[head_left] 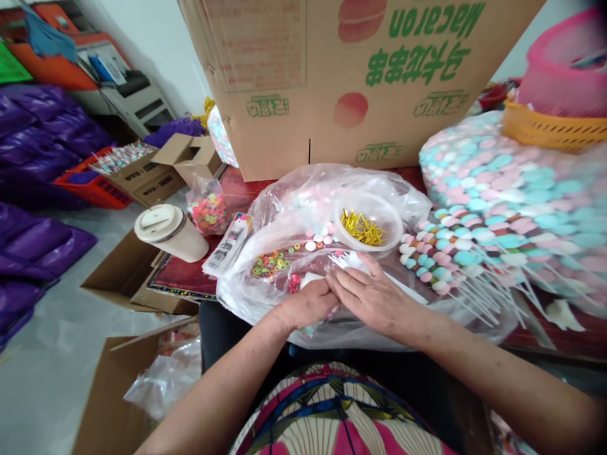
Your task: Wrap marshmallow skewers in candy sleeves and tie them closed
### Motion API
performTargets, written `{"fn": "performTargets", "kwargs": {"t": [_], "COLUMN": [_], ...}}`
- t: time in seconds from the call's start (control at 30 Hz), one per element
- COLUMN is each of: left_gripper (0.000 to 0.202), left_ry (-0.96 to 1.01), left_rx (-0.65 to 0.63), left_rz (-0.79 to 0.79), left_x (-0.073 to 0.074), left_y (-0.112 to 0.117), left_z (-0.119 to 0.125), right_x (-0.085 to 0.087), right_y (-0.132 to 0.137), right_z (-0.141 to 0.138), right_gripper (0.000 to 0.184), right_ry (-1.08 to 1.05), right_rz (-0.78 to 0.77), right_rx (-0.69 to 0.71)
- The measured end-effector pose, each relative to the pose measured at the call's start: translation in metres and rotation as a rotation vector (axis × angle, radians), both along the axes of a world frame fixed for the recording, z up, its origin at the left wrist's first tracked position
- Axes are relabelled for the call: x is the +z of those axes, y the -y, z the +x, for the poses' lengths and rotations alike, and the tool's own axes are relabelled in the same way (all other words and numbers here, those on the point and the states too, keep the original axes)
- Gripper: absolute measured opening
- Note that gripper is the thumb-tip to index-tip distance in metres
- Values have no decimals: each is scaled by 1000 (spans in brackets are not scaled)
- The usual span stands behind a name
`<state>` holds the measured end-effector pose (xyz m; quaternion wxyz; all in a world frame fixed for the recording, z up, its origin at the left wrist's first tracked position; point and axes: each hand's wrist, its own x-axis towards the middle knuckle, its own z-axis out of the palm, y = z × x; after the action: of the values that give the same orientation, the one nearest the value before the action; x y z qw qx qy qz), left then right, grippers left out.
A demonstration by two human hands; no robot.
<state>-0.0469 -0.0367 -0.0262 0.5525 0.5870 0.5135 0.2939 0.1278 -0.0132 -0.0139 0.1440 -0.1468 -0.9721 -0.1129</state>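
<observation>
My left hand is curled in a loose fist on the clear plastic sheet, closed on something small and pale that I cannot make out. My right hand lies over it, fingers pressed together and pinching at the same spot. Just beyond the fingertips sit clear wrappers, loose pink and white candy discs and small colourful ring candies. A clear bowl with gold twist ties stands behind them. Finished candy skewers lie to the right.
A large Macaron cardboard box stands at the back. A lidded cup, a bag of ring candies and a flat packet are at left. Bagged candy and baskets fill the right. Open cartons and purple bags sit on the floor.
</observation>
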Motion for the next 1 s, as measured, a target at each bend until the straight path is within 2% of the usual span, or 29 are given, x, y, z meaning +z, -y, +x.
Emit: {"fn": "performTargets", "kwargs": {"t": [0.1,0.2,0.27,0.33,0.4,0.47,0.53,0.57,0.6,0.63,0.7,0.73,0.8,0.87,0.93,1.0], "left_gripper": [14,16,18,12,13,17,19,20,21,21,21,21,22,23,25,26], "left_ry": [-161,-332,-487,-667,-803,-805,-704,-633,-541,-424,-144,-8,236,456,615,680], "left_rx": [-131,-182,-310,-447,-513,-521,-457,-384,-272,-131,160,277,438,542,622,664], "left_rz": [0,54,256,583,909,1132,1174,1111,996,841,468,290,18,-146,-239,-287], "left_x": [2,7,13,18,22,23,21,18,14,10,3,0,-3,-4,-2,-1], "left_y": [2,2,2,2,5,9,12,12,12,10,3,0,-6,-9,-9,-9], "left_z": [-1,-5,-7,-6,-5,-5,-9,-11,-14,-16,-19,-18,-16,-13,-12,-14], "right_x": [-6,3,10,14,11,7,8,11,15,19,24,22,12,-3,-17,-24], "right_y": [-3,-9,-11,-10,-5,0,-5,-14,-28,-47,-92,-116,-155,-179,-188,-189], "right_z": [-2,0,1,1,1,4,11,15,19,23,27,27,23,17,13,14], "right_gripper": [28,19,16,17,23,27,32,35,37,37,34,29,16,15,16,17], "right_ry": [81,271,325,270,200,157,109,77,47,35,-40,56,122,158,165,153], "right_rz": [-10,-238,-547,-959,-1378,-1789,-2060,-2069,-1944,-1721,-1071,-773,-663,-661,-663,-667], "right_rx": [-29,-89,-194,-323,-411,-392,-307,-281,-289,-329,-482,-563,-601,-607,-602,-584]}}
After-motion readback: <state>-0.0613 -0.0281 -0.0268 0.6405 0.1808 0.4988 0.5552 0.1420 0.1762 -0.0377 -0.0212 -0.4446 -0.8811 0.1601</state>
